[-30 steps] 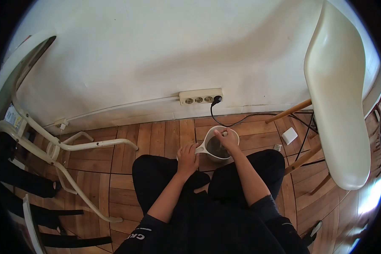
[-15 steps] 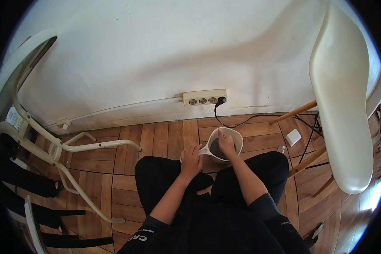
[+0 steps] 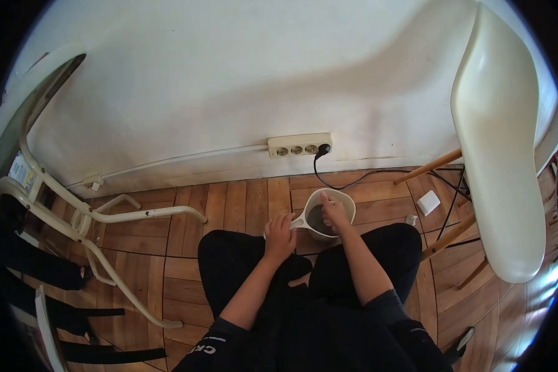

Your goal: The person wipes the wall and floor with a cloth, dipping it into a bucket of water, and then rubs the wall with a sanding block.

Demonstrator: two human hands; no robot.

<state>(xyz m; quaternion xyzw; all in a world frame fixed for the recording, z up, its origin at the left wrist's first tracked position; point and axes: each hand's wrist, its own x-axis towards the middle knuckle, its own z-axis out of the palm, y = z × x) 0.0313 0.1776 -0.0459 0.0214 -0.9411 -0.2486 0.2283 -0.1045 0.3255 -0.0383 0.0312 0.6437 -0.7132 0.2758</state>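
Observation:
A white plastic dipper (image 3: 349, 197) with a long handle stands on the floor in front of my crossed legs, with something greyish inside it. My left hand (image 3: 281, 235) is wrapped around the handle, left of the bowl. Over the bowl's opening is my right hand (image 3: 335, 214), fingers curled in and thumb uppermost. Whatever it grips, if anything, is hidden by the fingers.
A power strip (image 3: 299, 146) with a black plug (image 3: 323, 150) is on the wall ahead. A pale chair (image 3: 499, 155) stands right, near a white block (image 3: 428, 203) and small clear item (image 3: 411, 220). Cream metal legs (image 3: 136, 216) stand left, close to a person's dark trousers (image 3: 43, 260).
My right hand has shifted slightly down and to the right within the dipper's opening. The left hand stays on the handle, and the dipper has hardly moved.

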